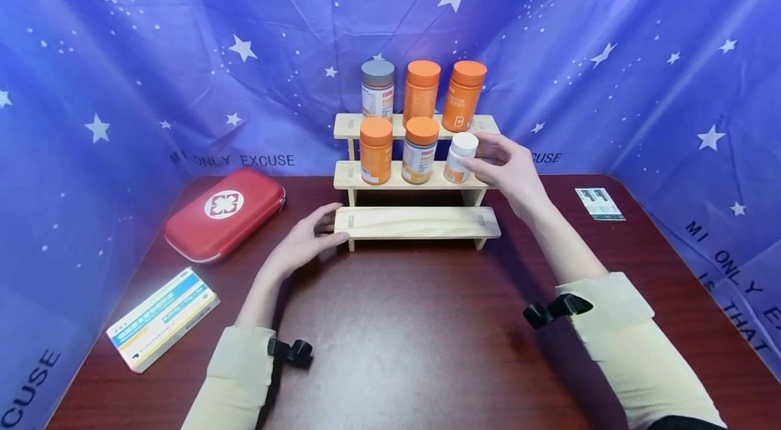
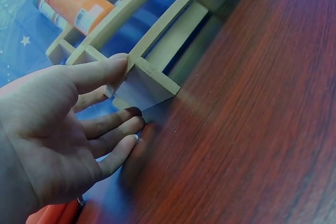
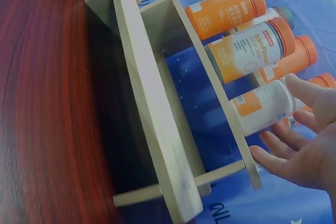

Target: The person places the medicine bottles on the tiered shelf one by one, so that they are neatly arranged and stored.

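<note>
A small white pill bottle (image 1: 457, 164) with an orange label stands at the right end of the middle tier of a wooden step rack (image 1: 421, 221). My right hand (image 1: 515, 172) holds this bottle from the right, thumb near its neck in the right wrist view; the other fingers are partly hidden. At the rack's lower left end, my left hand (image 1: 303, 240) pinches the bottom tier between thumb and index finger, the other fingers loosely bent beside it. Left of the white bottle stand a grey-bodied bottle with an orange cap (image 1: 419, 152) and an orange bottle (image 1: 375, 153).
On the top tier stand a grey-capped bottle (image 1: 377, 91) and two orange bottles, one at the right (image 1: 464, 98). A red first-aid case (image 1: 222, 213) and a medicine box (image 1: 163, 320) lie left on the table. A blister pack (image 1: 600, 204) lies at the right.
</note>
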